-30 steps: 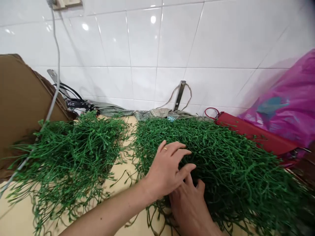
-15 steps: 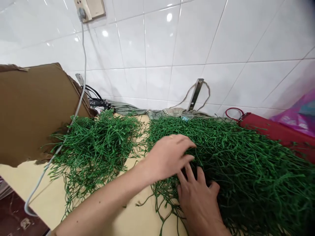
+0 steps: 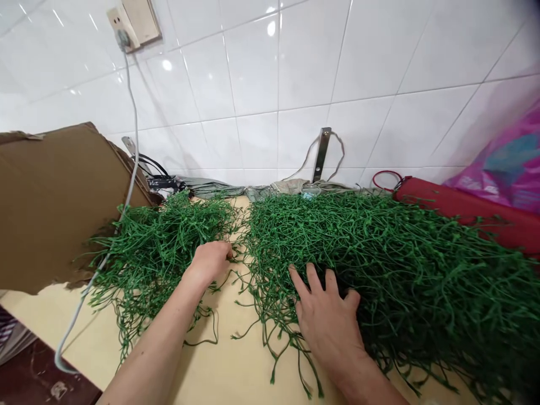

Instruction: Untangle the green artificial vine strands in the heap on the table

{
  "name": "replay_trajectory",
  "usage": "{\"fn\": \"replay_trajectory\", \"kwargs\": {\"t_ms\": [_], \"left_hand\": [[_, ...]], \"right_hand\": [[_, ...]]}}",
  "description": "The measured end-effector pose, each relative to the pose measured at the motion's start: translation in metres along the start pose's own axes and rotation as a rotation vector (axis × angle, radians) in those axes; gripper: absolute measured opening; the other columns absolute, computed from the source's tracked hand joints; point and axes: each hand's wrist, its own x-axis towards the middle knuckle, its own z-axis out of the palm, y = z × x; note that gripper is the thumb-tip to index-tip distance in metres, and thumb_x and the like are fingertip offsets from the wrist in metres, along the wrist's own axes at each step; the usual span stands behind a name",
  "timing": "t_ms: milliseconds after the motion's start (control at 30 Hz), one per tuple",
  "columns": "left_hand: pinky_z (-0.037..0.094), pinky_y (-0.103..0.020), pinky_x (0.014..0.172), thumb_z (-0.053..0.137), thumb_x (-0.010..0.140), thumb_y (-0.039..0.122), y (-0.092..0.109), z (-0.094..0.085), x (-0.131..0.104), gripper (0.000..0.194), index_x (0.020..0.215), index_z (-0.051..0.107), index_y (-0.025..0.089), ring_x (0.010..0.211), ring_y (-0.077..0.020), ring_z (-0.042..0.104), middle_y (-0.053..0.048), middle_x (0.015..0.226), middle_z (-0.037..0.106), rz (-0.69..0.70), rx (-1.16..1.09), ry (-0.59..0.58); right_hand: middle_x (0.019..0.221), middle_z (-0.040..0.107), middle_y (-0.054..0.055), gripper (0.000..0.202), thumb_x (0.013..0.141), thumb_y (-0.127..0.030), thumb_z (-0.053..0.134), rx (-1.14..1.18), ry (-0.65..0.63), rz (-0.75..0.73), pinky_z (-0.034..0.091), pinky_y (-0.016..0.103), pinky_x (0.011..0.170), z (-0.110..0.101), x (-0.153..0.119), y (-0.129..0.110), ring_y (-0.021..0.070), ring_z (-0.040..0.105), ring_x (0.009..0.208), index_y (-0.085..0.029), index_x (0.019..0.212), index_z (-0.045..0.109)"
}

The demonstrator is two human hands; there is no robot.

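My left hand (image 3: 211,260) is closed at the right edge of the smaller heap of green plastic stems (image 3: 169,236); its fingers curl under, and what they hold, if anything, is hidden. Resting on the larger green heap (image 3: 400,253), my right hand (image 3: 329,309) lies palm down with its fingers spread. Between the two heaps runs a narrow strip of the pale yellow table (image 3: 223,360), crossed by a few loose stems.
A brown cardboard box (image 3: 59,208) stands at the left, with a grey cable (image 3: 134,112) hanging in front of it. Behind the larger heap are a metal bracket (image 3: 322,154), a red case (image 3: 455,211) and a pink bag (image 3: 502,169) by the tiled wall.
My left hand has moved left, away from my right hand, to the smaller heap, and its fingers have closed. My right hand stays on the larger heap. The view has shifted slightly.
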Motion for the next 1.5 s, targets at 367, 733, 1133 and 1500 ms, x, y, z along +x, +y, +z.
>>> {"fn": "replay_trajectory", "kwargs": {"t_ms": [367, 733, 1133, 1500], "left_hand": [[0.046, -0.023, 0.070, 0.061, 0.096, 0.030, 0.050, -0.050, -0.028, 0.012, 0.096, 0.067, 0.020, 0.074, -0.0126, 0.061, 0.001, 0.083, 0.069, 0.380, -0.482, 0.582], [0.055, -0.025, 0.084, 0.060, 0.095, 0.012, 0.132, -0.082, -0.033, 0.014, 0.093, 0.071, 0.020, 0.090, -0.0121, 0.069, 0.000, 0.097, 0.074, 0.861, -0.753, 0.481], [0.040, -0.043, 0.115, 0.078, 0.080, 0.046, 0.138, -0.039, -0.005, 0.071, 0.142, 0.051, 0.023, 0.137, -0.0276, 0.050, -0.010, 0.149, 0.054, 0.788, -0.816, 0.236], [0.035, -0.022, 0.056, 0.056, 0.096, 0.039, 0.049, -0.010, -0.021, 0.024, 0.102, 0.072, 0.023, 0.059, -0.0118, 0.055, 0.003, 0.072, 0.067, 0.447, -0.537, -0.348]], "right_hand": [[0.149, 0.053, 0.014, 0.057, 0.094, -0.025, 0.054, 0.092, -0.073, -0.035, 0.048, 0.060, 0.085, -0.008, 0.000, 0.008, 0.0421, 0.049, 0.126, -0.032, 0.150, 0.047], [0.112, 0.074, 0.008, 0.043, 0.082, -0.049, 0.070, 1.002, 0.040, -0.016, 0.057, 0.045, 0.089, -0.051, -0.001, 0.080, 0.0278, 0.069, 0.103, -0.025, 0.117, 0.070], [0.080, 0.073, 0.001, 0.034, 0.069, -0.055, 0.081, 1.681, 0.493, 0.536, 0.058, 0.032, 0.073, -0.047, -0.014, 0.103, 0.0168, 0.069, 0.073, -0.024, 0.078, 0.070], [0.081, 0.076, 0.002, 0.020, 0.071, -0.039, 0.084, 1.876, 0.745, 0.601, 0.061, 0.030, 0.071, -0.035, -0.020, 0.136, 0.0172, 0.072, 0.076, -0.022, 0.072, 0.072]]}}
